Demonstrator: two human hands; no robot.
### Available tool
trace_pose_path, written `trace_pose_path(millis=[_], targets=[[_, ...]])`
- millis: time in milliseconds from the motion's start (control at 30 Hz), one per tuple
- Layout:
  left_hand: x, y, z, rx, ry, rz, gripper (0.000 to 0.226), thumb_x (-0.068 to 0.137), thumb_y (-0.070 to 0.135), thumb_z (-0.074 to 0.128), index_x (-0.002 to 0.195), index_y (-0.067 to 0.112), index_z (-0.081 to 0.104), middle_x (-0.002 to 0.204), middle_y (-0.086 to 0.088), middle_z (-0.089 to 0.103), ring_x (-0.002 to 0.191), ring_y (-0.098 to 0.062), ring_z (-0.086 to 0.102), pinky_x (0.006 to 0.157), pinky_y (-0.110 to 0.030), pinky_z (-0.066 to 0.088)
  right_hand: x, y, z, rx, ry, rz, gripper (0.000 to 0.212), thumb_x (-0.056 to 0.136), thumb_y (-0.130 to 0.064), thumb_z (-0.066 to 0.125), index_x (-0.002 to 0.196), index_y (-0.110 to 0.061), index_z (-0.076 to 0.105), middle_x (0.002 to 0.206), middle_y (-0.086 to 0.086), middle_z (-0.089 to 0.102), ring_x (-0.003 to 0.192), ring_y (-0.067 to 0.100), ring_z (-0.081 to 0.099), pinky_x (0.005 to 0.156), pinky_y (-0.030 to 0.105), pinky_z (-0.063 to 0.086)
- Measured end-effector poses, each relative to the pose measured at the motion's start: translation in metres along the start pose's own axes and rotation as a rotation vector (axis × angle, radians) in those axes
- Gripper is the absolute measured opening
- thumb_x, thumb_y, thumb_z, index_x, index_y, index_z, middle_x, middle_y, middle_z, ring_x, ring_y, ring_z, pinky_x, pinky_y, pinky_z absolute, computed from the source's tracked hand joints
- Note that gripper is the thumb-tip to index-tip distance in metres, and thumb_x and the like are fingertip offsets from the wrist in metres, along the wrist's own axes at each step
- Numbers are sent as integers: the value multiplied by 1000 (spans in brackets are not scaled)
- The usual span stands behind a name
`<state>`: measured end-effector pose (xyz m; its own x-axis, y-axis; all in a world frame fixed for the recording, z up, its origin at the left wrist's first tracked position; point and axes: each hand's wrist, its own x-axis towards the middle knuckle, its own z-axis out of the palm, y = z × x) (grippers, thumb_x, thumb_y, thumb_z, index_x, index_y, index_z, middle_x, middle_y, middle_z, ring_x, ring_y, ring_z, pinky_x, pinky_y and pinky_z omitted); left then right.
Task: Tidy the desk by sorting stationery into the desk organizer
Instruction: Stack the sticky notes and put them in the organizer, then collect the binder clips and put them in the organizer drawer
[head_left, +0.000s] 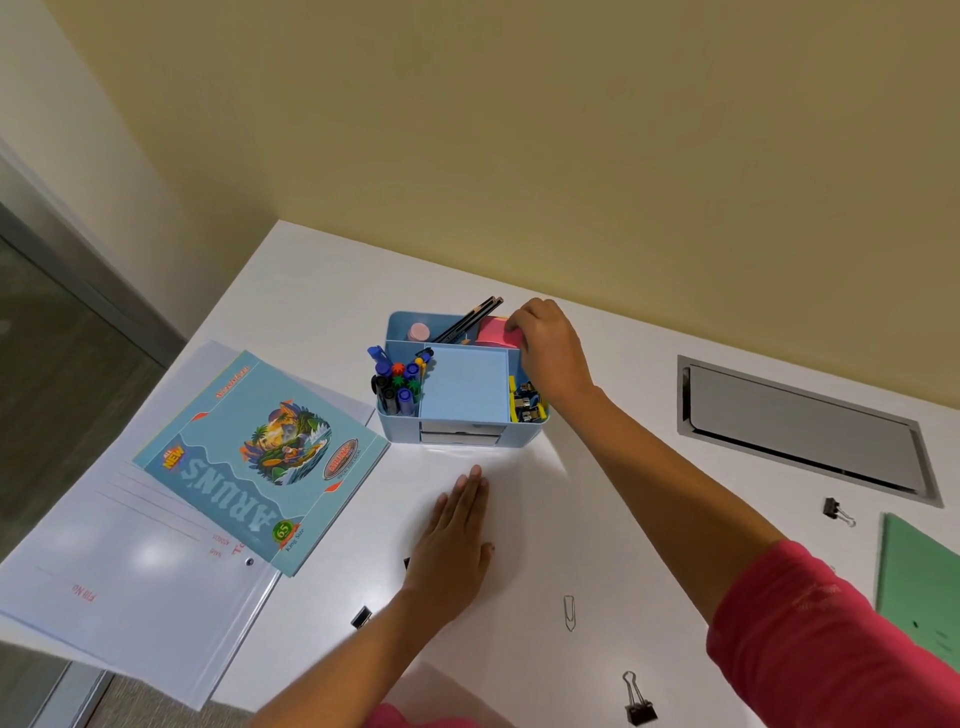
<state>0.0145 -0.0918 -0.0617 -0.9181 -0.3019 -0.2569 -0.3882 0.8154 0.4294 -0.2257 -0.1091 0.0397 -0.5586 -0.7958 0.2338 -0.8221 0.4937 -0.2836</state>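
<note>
Loose near the front of the desk (519, 519): a binder clip (639, 706), a paperclip (570, 613) and a small black clip (361, 617). Just beyond, left hand (457, 540) laid flat on the desk, fingers straight and together, gripping nothing. Off to the right, well apart, a stray clip (834, 509).

Farther back, the organizer (400, 426), with pens (397, 384) upright in its left compartment and stored clips (527, 405) in its right. At its back right corner, right hand (550, 353) with fingertips pinched on the pink sticky notes (491, 332), beside the leaning pencils (470, 319) (seated or just above the compartment floor, impossible to tell).

Apparently mid-placement. Best done by lowering the pad flat and square to the compartment walls, steering clear of the pencils, and letting go only once seated. Worth keeping the left palm down for steadiness.
</note>
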Motion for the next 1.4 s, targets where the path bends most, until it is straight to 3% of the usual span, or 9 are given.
trace_pose_path(millis=[167, 367, 500, 633, 767, 867, 1167, 1300, 1400], targets=[[-2, 1, 0, -9, 20, 2, 71, 99, 27, 31, 148, 13, -18, 157, 1, -24, 147, -16, -16, 117, -27, -11, -24, -5, -7, 105, 111, 118, 31, 79, 13, 53, 105, 3, 66, 108, 19, 62, 104, 31, 53, 84, 37, 46], [3, 8, -6, -10, 56, -35, 71, 97, 24, 45, 153, 15, 2, 161, 1, -5, 148, -19, 4, 119, -30, 5, -87, -16, -9, 194, 196, 359, 29, 87, 7, 51, 108, -8, 65, 114, 9, 59, 110, 22, 50, 82, 17, 37], [-5, 11, -7, 86, 89, -23, 69, 97, 23, 45, 153, 12, 7, 161, -4, 3, 148, -21, 10, 119, -29, 11, -147, -19, -9, 183, 248, 465, 26, 87, 7, 51, 99, -9, 68, 107, 8, 62, 104, 21, 52, 83, 13, 35], [-11, 10, -4, 138, 9, 7, 66, 100, 20, 37, 151, 6, -1, 160, -11, -7, 148, -26, -1, 120, -32, 3, -215, -22, -8, 87, 333, 383, 28, 74, 22, 56, 81, -3, 68, 89, 8, 66, 84, 22, 56, 74, 21, 44], [-12, 12, -4, 153, -43, -14, 63, 100, 16, 30, 151, 4, -4, 160, -12, -10, 148, -26, -4, 120, -34, 1, -276, -19, -7, 179, 220, 596, 32, 77, 13, 58, 90, -16, 67, 93, -7, 61, 90, 9, 48, 77, 8, 32], [-17, 17, 1, 191, -7, -39, 63, 95, 1, 25, 150, 3, -4, 160, -12, -8, 148, -26, -2, 120, -33, 3, -317, -17, -9, 202, 185, 648, 30, 80, 11, 58, 93, -15, 66, 94, -6, 58, 93, 10, 48, 80, 4, 31], [-28, 41, 0, 236, -6, -101, 58, 97, -2, 24, 150, 2, 2, 160, -16, -2, 148, -29, 3, 120, -33, 9, -384, 3, -22, 244, 92, 822, 16, 88, 0, 58, 100, -9, 64, 102, 1, 57, 98, 19, 49, 81, 18, 34], [-40, 56, 6, 74, -5, -158, 55, 96, -5, 26, 149, 4, 16, 160, -13, 7, 147, -28, 9, 119, -36, 13, -397, 6, -27, 281, -1, 839, 17, 88, -22, 63, 102, -15, 56, 100, -6, 48, 96, 15, 48, 74, 19, 35], [-54, 74, 14, -133, 37, -172, 51, 97, 1, 31, 147, 8, 28, 157, -9, 20, 143, -27, 24, 115, -39, 28, -403, 9, -28, 230, -124, 802, 33, 83, -40, 66, 103, -19, 51, 98, -7, 45, 87, 13, 49, 66, 20, 37]])
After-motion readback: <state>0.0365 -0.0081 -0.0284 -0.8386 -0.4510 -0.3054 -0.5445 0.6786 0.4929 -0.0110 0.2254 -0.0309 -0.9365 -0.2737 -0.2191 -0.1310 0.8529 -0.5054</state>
